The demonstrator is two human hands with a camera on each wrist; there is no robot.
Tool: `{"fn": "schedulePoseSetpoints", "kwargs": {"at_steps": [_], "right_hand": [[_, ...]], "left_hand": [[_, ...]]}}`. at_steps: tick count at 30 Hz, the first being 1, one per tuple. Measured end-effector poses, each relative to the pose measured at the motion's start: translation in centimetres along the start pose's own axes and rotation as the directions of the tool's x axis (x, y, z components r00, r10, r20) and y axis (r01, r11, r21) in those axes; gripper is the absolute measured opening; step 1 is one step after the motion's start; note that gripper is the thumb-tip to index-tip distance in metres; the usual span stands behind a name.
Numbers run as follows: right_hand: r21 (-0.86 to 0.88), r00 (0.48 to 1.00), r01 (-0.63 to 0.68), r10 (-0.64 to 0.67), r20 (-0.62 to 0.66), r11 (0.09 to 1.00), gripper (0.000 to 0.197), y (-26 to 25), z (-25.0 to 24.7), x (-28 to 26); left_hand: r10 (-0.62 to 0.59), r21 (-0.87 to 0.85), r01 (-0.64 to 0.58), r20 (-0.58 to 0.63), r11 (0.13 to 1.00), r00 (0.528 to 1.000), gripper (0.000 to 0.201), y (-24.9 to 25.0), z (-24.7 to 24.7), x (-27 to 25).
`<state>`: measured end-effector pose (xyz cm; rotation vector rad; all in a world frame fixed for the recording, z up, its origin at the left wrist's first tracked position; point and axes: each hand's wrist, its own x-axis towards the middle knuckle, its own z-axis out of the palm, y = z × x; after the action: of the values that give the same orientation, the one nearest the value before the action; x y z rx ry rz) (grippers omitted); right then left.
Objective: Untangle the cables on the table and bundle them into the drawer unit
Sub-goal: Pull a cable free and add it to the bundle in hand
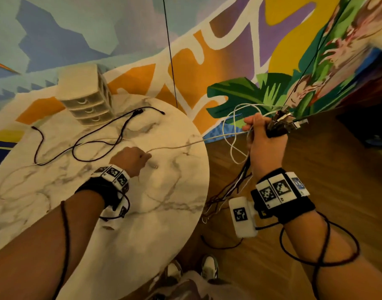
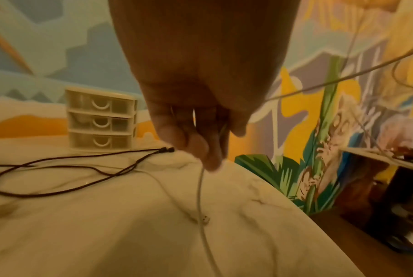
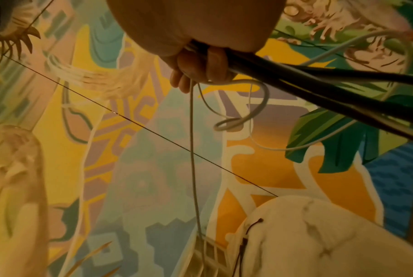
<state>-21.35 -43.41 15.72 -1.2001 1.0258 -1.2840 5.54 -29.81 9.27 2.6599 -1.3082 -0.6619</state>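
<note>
While the left hand (image 1: 131,158) pinches a white cable (image 1: 185,145) over the marble table (image 1: 142,224), the right hand (image 1: 264,144), off the table's edge, grips a bundle (image 1: 240,185) of dark and white cables. Black cables (image 1: 112,137) lie loose farther back. Drawer unit (image 1: 88,100), drawers closed, stands at the far edge.

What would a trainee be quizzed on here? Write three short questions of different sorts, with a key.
1. True or false: all three drawers of the drawer unit are closed.
2. Which hand grips the bundle of cables? A) left B) right
3. Fill in: the left hand pinches a ___ cable over the marble table.

Key: 1 true; 2 B, the right hand; 3 white.
</note>
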Motion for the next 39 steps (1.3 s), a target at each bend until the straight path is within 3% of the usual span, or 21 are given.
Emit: {"fn": "schedulePoseSetpoints", "kwargs": {"at_steps": [2, 5, 7, 9, 13, 16, 17, 19, 20, 22, 24, 27, 31, 34, 36, 39], "right_hand": [[-0.012, 1.0, -0.015, 0.015, -0.01, 1.0, 0.028, 0.2, -0.2, -0.2], [-0.028, 0.995, -0.032, 0.029, -0.096, 0.999, 0.029, 0.3, -1.6, 0.1], [-0.012, 0.987, -0.047, 0.045, -0.153, 0.999, 0.029, 0.1, -3.2, 0.6], [-0.008, 0.983, -0.042, 0.04, -0.18, 0.999, 0.027, 0.1, -4.6, 1.0], [-0.038, 0.969, -0.016, 0.006, -0.247, 0.999, 0.027, -0.2, -7.8, 1.7], [-0.06, 0.962, -0.019, 0.002, -0.273, 0.998, 0.028, -0.3, -10.1, 2.1], [-0.062, 0.962, -0.019, 0.002, -0.272, 0.998, 0.027, -0.3, -10.8, 2.1], [-0.077, 0.971, -0.032, 0.012, -0.238, 0.997, 0.026, 0.0, -11.5, 2.0], [-0.093, 0.976, -0.042, 0.021, -0.215, 0.995, 0.026, 0.2, -11.7, 1.8], [-0.131, 0.984, -0.064, 0.041, -0.171, 0.989, 0.026, 0.5, -11.8, 1.2], [-0.167, 0.989, -0.081, 0.058, -0.135, 0.983, 0.026, 1.0, -11.8, 0.7], [-0.19, 0.992, -0.1, 0.083, -0.094, 0.977, 0.028, 1.5, -11.7, 0.2], [-0.194, 0.993, -0.103, 0.089, -0.078, 0.976, 0.028, 1.6, -12.3, 0.4], [-0.265, 0.99, -0.125, 0.102, -0.1, 0.956, 0.026, 1.4, -13.6, 0.7], [-0.251, 0.976, -0.17, 0.126, -0.179, 0.953, 0.023, 1.4, -14.6, 0.9], [-0.244, 0.948, -0.2, 0.124, -0.294, 0.949, 0.025, 1.4, -15.9, 1.5]], "left_hand": [[-0.023, -0.168, 0.031, 0.045, 0.985, 0.999, 0.05, 1.0, -0.2, 0.0], [-0.031, -0.568, -0.074, -0.173, 0.82, 0.984, 0.052, 4.5, -2.1, 0.7], [-0.038, -0.704, -0.179, -0.282, 0.688, 0.959, 0.052, 7.6, -3.3, 0.7], [0.017, -0.706, -0.216, -0.278, 0.674, 0.96, 0.051, 9.7, -2.7, 0.2], [0.211, -0.527, -0.19, -0.02, 0.828, 0.977, 0.046, 11.3, 2.7, -0.6], [0.252, -0.414, -0.232, -0.006, 0.88, 0.968, 0.037, 10.8, 6.1, 0.1], [0.271, -0.364, -0.228, 0.072, 0.903, 0.96, 0.032, 10.7, 7.1, 0.2], [0.325, -0.18, -0.281, 0.307, 0.943, 0.895, 0.021, 10.8, 9.1, -0.3], [0.363, -0.119, -0.344, 0.366, 0.931, 0.857, 0.017, 11.3, 10.0, -0.6], [0.458, -0.156, -0.431, 0.325, 0.889, 0.827, 0.025, 13.4, 11.0, -1.4], [0.544, -0.375, -0.439, 0.246, 0.816, 0.802, 0.045, 16.5, 11.0, -2.5], [0.689, -0.595, -0.488, 0.16, 0.639, 0.707, 0.058, 21.5, 10.7, -3.9], [0.754, -0.746, -0.408, 0.188, 0.526, 0.629, 0.02, 25.1, 10.0, -5.6], [0.699, -0.775, -0.317, 0.213, 0.546, 0.683, 0.032, 24.5, 9.5, -6.0], [0.673, -0.769, -0.33, 0.17, 0.548, 0.72, 0.035, 23.2, 9.3, -5.6], [0.663, -0.718, -0.362, 0.183, 0.594, 0.726, 0.037, 20.8, 9.5, -5.2]]}}
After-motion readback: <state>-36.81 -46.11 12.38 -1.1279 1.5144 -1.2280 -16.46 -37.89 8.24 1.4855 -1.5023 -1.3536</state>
